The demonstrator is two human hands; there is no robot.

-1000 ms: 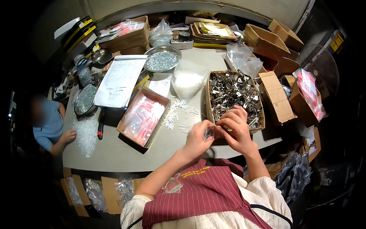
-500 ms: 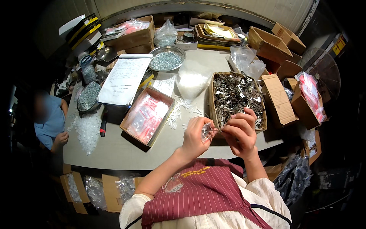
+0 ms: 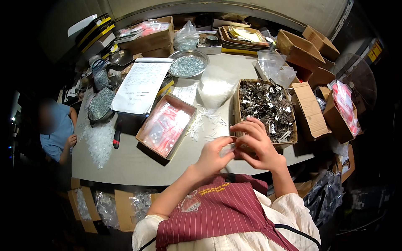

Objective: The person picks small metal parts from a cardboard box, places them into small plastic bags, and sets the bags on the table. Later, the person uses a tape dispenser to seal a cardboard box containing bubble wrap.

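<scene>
In front of my apron, my left hand (image 3: 210, 157) is closed on a small clear plastic bag (image 3: 227, 149), thumb and fingers gripping it near the top. My right hand (image 3: 260, 151) meets it there, thumb and fingertips drawn together at the bag's mouth. Whatever those right fingertips hold is hidden. Just beyond the right hand stands an open carton (image 3: 237, 106) heaped with dark and silvery metal pieces (image 3: 266, 106). Small white plastic sticks (image 3: 203, 125) lie scattered on the grey table beyond my left hand.
A shallow box (image 3: 179, 102) of pink-and-white bags sits left of centre. Behind are a bag of white pieces (image 3: 217, 90), a metal bowl (image 3: 207, 69) of small hardware and a notepad (image 3: 140, 85). Translucent pieces (image 3: 98, 144) are piled at left, near a person (image 3: 56, 129) in blue.
My right hand has come in closer to the left, at the bag. A thin metal piece that showed between the hands is now out of sight. The view has shifted slightly.
</scene>
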